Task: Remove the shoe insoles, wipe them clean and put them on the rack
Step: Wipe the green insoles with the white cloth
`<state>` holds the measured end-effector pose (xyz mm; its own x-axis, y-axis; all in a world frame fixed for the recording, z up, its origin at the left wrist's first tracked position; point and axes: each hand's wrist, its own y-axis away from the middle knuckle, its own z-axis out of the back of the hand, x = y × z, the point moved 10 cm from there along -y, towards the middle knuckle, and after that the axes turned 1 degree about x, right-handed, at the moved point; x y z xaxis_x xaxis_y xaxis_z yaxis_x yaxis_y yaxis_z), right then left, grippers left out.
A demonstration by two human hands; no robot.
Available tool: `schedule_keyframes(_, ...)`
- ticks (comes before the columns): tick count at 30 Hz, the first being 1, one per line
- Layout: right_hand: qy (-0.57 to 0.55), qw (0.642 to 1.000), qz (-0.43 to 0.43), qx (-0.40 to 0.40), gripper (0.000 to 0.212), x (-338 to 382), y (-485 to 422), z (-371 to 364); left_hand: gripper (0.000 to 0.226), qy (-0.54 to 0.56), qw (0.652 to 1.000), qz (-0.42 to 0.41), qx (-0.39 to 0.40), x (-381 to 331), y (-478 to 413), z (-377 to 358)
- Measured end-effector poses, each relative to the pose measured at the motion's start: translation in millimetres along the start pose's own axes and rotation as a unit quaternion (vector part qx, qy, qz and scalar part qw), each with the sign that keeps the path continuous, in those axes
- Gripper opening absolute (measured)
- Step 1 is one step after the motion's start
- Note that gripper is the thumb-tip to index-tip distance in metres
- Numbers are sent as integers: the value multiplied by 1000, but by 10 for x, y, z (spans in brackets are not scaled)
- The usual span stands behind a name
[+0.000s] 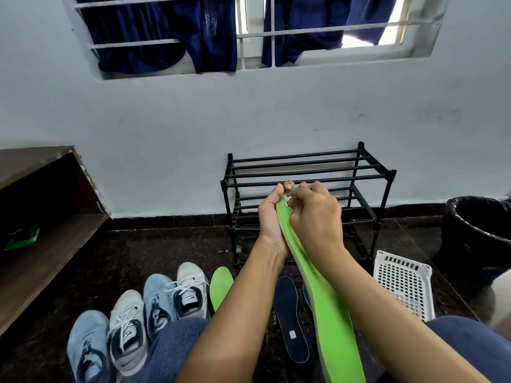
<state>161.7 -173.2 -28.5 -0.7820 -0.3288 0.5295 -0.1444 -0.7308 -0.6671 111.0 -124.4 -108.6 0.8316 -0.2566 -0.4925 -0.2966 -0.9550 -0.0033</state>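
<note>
Left hand (272, 219) grips the toe end of the green insole (333, 322), which is held up over the lap. Right hand (316, 217) is clenched on a small white wipe (288, 199) and presses it to the insole's toe. Both hands block the middle of the black rack (304, 168) against the wall.

On the floor (166, 250):
- second green insole (220, 283)
- navy insole (290, 319)
- four shoes (130, 327) to the left

White basket (403, 283) and black bin (475, 225) sit to the right.

No legible text. White shoe (190, 293), tongue label: mark too blurred. Dark insole (290, 313), small white tag: unreadable. Hanging cloth (206, 37), faint print: unreadable.
</note>
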Motion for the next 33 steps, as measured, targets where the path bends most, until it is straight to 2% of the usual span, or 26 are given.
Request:
schedule_keyframes(4,-32,999,-3,31,14,-6,-23,-28,21,-7,1000,-8,10,-76,-16,32)
schedule_keyframes(10,-126,977,-44,169,9,39,151,-168,29,27,999,-43,0,-264,-16,102)
schedule_keyframes(13,-162,963,-52,209,8,67,214,-209,36,27,999,-44,6,-344,-24,120)
schedule_keyframes(15,-187,959,-62,204,8,45,219,-187,43,23,999,-38,0,-323,-27,132)
schedule_keyframes(21,-178,969,-66,158,6,13,207,-136,39,27,999,-44,6,-270,4,23)
schedule_keyframes(25,-146,981,-64,107,8,-18,106,-69,47,13,1000,-27,-6,-177,-7,26)
schedule_keyframes(29,-89,994,-36,50,13,27,44,-14,45,-2,1000,-10,-5,-80,-38,2)
schedule_keyframes(33,-44,997,-53,26,19,-46,-1,11,42,-6,1000,1,-24,46,-64,37)
